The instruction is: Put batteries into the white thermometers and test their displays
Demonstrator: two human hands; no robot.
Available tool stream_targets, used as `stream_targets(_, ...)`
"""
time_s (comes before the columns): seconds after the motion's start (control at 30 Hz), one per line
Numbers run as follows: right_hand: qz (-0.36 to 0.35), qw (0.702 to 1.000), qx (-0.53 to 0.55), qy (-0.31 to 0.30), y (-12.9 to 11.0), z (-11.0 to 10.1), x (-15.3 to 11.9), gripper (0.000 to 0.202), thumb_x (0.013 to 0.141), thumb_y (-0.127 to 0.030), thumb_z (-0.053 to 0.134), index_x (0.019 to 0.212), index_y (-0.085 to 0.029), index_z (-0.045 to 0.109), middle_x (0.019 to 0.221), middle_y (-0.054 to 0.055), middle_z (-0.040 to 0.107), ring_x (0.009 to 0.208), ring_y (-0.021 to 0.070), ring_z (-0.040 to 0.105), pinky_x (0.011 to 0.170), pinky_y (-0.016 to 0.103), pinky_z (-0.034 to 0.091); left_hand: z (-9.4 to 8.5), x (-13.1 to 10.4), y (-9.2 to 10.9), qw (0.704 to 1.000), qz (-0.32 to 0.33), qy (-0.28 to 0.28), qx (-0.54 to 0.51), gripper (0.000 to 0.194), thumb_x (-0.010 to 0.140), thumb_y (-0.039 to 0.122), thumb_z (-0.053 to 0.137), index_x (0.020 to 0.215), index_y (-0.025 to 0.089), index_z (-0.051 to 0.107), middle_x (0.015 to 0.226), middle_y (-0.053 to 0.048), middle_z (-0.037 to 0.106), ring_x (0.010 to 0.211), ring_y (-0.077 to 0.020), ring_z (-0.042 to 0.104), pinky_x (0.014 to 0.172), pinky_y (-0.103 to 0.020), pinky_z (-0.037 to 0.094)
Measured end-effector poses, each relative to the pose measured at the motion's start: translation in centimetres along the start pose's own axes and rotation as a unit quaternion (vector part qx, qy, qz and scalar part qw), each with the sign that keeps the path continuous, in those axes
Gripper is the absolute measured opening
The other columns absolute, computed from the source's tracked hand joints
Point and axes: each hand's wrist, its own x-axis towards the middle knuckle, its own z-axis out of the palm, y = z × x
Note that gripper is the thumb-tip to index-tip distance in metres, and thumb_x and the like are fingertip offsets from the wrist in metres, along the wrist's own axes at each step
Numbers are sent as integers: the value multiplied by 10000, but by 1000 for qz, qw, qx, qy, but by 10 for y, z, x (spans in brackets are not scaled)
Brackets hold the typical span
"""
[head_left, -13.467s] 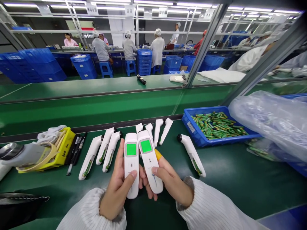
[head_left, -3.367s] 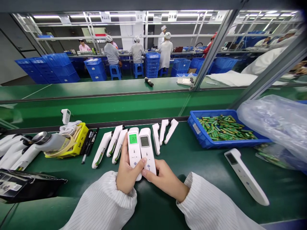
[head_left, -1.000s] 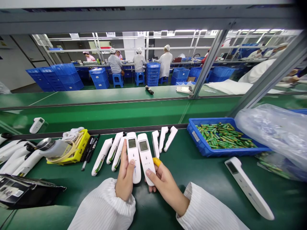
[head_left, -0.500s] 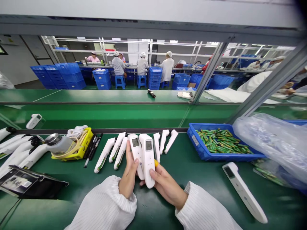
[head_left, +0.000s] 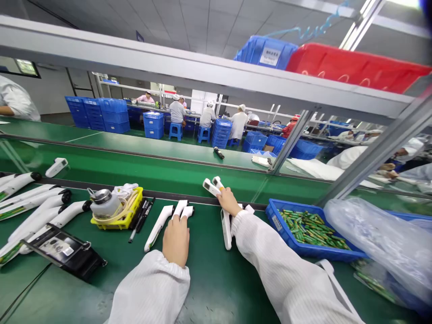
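In the head view, the right hand [head_left: 229,201] has its fingers closed around a pair of white thermometers [head_left: 211,187], held at the worktop's far edge beside the green strip [head_left: 162,173]; its thumb is hidden. The left hand [head_left: 176,240] lies palm down, fingers a little bent and slightly parted, over two more white units [head_left: 182,206]; whether it grips them I cannot tell. The thermometers look light and stiff, with smooth shells that could slip against one another and screens that would likely take a knock badly, so the handle seems the best hold, clear of the screen. The dark green worktop [head_left: 209,283] is flat and slightly glossy. A yellow basket [head_left: 116,225] sits to the left, a blue tray [head_left: 303,251] of green batteries [head_left: 310,230] to the right, and a metal shelf [head_left: 162,67] spans above. Farther off, people in pale coats [head_left: 239,123] work near stacked blue crates [head_left: 115,118] in a brightly lit room.
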Motion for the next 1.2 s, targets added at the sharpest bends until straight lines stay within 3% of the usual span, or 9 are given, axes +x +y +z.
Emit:
stream_targets(0.23, 17, 984, -169, 44, 9, -10, 22, 307, 919, -303, 562, 1188, -157, 538, 1197, 88, 546, 1023, 222, 567, 862, 416, 493, 13, -1, -6, 993, -59, -36, -99, 560, 763, -59, 484, 1261, 185, 565, 1005, -132, 560, 955, -322, 575, 696, -346, 444)
stream_targets(0.37, -21, 972, -229, 50, -4, -12, -11, 251, 923, -258, 531, 1126, -117, 576, 1156, 119, 557, 1085, 268, 517, 895, 446, 436, 21, 2, -14, 959, -103, -64, -255, 582, 790, 22, 522, 1351, 160, 457, 1030, -141, 575, 946, -310, 591, 781, -390, 444)
stream_targets(0.5, -59, 970, -236, 14, -12, -5, -70, 247, 851, -225, 615, 996, -27, 641, 987, 223, 604, 1038, 365, 508, 873, 496, 402, 32, 0, -10, 871, -137, -121, -456, 658, 861, 214, 544, 1442, 179, 236, 1025, -121, 618, 838, -227, 647, 736, -344, 503)
stream_targets(0.6, -108, 974, -196, -20, -10, 0, -109, 225, 777, -138, 668, 992, -72, 652, 1047, 211, 589, 1063, 363, 484, 899, 481, 401, 34, -5, 0, 801, -144, -143, -563, 639, 856, 303, 575, 1409, 225, 264, 1082, -102, 619, 919, -200, 645, 765, -306, 515)
stream_targets(0.7, -136, 982, -122, -43, -1, 1, -133, 253, 785, -3, 526, 967, -131, 645, 1029, 162, 582, 1031, 318, 499, 885, 459, 431, 28, -8, 9, 760, -148, -161, -612, 558, 774, 375, 682, 1259, 217, 455, 1025, -74, 628, 873, -182, 637, 715, -273, 517)
stream_targets(0.83, -144, 987, 29, -58, 21, 0, -145, 254, 797, -28, 476, 973, -156, 606, 1023, 131, 557, 997, 277, 529, 914, 452, 446, 17, -13, 15, 755, -137, -176, -617, 439, 724, 467, 718, 1015, 162, 594, 775, -22, 621, 617, -122, 569, 518, -210, 435)
stream_targets(0.97, -115, 971, 199, -63, 40, 3, -149, 237, 885, -201, 430, 1113, -166, 486, 1038, 111, 575, 980, 243, 591, 891, 434, 481, 12, -19, 20, 779, -120, -178, -589, 375, 746, 470, 701, 904, 137, 630, 631, -14, 627, 559, -120, 564, 544, -213, 440)
stream_targets(1.07, -57, 917, 386, -85, 44, 5, -154, 277, 938, -347, 338, 1158, -184, 385, 928, 71, 624, 793, 204, 655, 737, 380, 531, 10, -22, 25, 789, -107, -187, -575, 369, 755, 465, 693, 905, 130, 653, 687, -44, 667, 621, -144, 605, 600, -237, 484)
stream_targets(1.2, 53, 742, 661, -96, 37, 0, -160, 382, 807, -470, 584, 1003, -177, 436, 676, -9, 583, 514, 117, 544, 525, 245, 442, 10, -25, 30, 794, -100, -202, -565, 370, 760, 448, 692, 952, 134, 659, 884, -81, 699, 677, -152, 628, 606, -249, 516)
